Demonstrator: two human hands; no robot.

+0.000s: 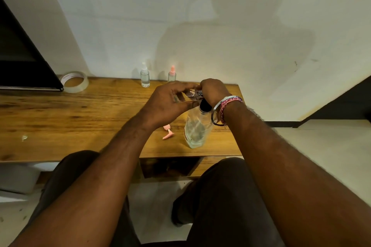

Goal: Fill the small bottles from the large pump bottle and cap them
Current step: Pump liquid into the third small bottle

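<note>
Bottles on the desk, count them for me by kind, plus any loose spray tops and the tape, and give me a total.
Small bottles: 3, one with a white top, one with a pink top, one held in the left hand
Large pump bottle: 1
Loose pink spray top: 1
Tape roll: 1
Total: 6

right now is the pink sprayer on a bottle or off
Off: the pink sprayer lies loose on the table, beside the pump bottle.

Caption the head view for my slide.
Left hand holds small bottle at large pump bottle's spout; right hand pumps.
</note>
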